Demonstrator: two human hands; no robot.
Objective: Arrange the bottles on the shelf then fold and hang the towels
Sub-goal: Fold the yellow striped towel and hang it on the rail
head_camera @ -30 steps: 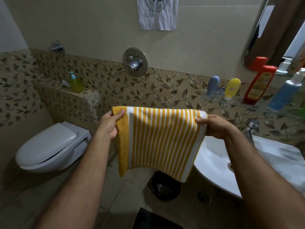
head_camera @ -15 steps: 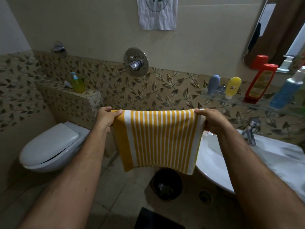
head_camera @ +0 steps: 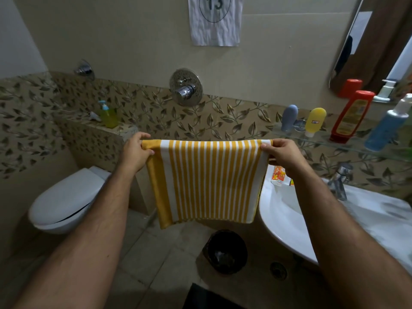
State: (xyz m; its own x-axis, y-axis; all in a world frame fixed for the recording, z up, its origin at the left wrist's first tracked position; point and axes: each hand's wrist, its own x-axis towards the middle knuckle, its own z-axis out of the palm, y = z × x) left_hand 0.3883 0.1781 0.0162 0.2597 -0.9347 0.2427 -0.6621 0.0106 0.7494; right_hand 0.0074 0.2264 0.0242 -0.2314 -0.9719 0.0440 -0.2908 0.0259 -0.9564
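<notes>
The yellow-and-white striped towel [head_camera: 207,181] now hangs with its top edge pulled level and taut; a second ago that edge sagged and sloped down toward the right. The left hand [head_camera: 136,153] and the right hand [head_camera: 282,153] sit higher against the leaf-patterned tiles than before, each pinching a top corner. The towel's lower edge is nearly straight now, where it earlier hung in a slanted point. An orange-and-white tube [head_camera: 278,175] on the sink rim has come into sight below the right hand

Both arms reach forward, left hand [head_camera: 134,152] and right hand [head_camera: 282,153] pinching at equal height.
</notes>
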